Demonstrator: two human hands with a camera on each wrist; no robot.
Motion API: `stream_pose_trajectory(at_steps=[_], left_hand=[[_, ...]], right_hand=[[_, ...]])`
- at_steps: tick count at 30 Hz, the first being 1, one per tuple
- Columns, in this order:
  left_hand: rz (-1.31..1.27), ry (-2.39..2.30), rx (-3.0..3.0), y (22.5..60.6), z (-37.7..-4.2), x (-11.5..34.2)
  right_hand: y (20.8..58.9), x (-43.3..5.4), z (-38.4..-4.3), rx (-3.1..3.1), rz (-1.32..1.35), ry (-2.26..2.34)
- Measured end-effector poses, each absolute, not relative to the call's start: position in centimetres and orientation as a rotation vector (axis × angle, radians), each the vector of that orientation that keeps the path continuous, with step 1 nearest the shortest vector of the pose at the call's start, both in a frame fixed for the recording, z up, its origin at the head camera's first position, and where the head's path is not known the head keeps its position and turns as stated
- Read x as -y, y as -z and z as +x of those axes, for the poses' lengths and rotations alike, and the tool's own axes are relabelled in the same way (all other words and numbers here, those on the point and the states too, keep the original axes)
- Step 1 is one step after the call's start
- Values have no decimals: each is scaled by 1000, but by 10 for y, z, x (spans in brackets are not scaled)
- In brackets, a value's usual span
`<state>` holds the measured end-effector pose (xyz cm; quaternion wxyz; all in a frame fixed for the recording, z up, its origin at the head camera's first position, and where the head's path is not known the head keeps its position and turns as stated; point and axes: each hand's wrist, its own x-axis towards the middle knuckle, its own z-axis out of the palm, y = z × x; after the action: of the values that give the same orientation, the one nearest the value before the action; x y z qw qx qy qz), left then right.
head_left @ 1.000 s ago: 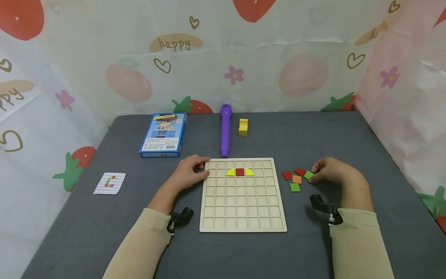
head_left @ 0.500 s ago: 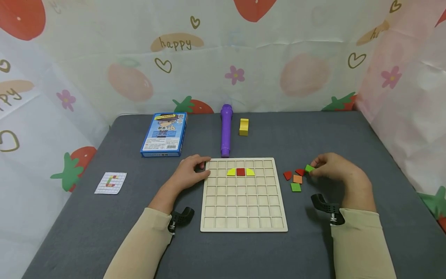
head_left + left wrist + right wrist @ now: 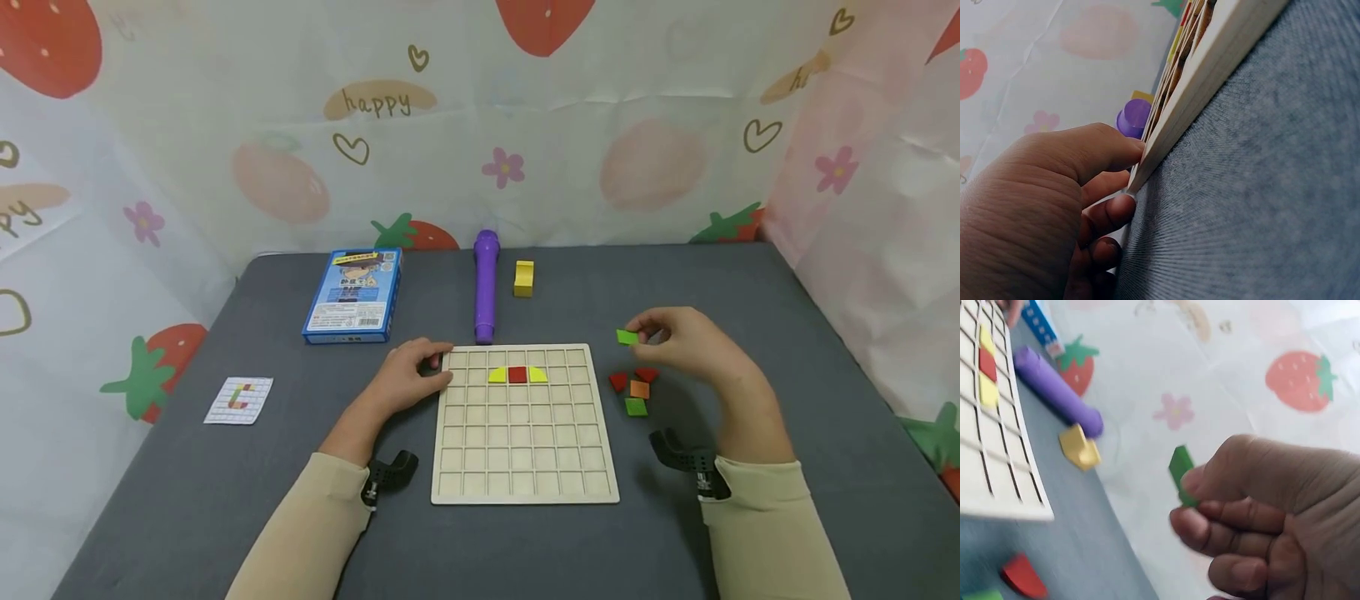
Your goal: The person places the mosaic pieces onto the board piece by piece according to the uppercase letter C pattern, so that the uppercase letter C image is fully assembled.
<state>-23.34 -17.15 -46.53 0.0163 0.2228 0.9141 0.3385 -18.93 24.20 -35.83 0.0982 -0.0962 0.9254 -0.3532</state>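
A wooden grid board (image 3: 525, 425) lies flat on the table. My left hand (image 3: 408, 375) holds its far left corner, thumb at the left edge and index finger at the corner; the left wrist view shows the thumb (image 3: 1125, 150) against the board's rim (image 3: 1166, 134). Set in the second row from the far side are a red square (image 3: 517, 375) between two yellow quarter-round tiles. My right hand (image 3: 686, 346) pinches a green tile (image 3: 627, 337) between thumb and fingers, raised right of the board. Below it lie two red tiles, an orange square (image 3: 639, 389) and another green square (image 3: 636, 407).
Behind the board lie a purple microphone-shaped stick (image 3: 486, 287) and a yellow block (image 3: 523, 279). A blue box (image 3: 354, 296) stands back left. On the left is a pattern card (image 3: 238, 401) with a coloured figure on a grid. A printed curtain (image 3: 555, 125) hangs behind the table.
My right hand has picked the green tile up from the loose pile and carried it up and to the left, towards the board. The left hand stays at the board's corner.
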Motion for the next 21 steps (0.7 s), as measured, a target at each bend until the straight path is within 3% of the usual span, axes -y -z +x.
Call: stream_pose_trajectory(at_steps=[21], left_hand=[[691, -1065, -2838, 465, -232, 172]], right_hand=[[372, -150, -182, -2683, -651, 1113]])
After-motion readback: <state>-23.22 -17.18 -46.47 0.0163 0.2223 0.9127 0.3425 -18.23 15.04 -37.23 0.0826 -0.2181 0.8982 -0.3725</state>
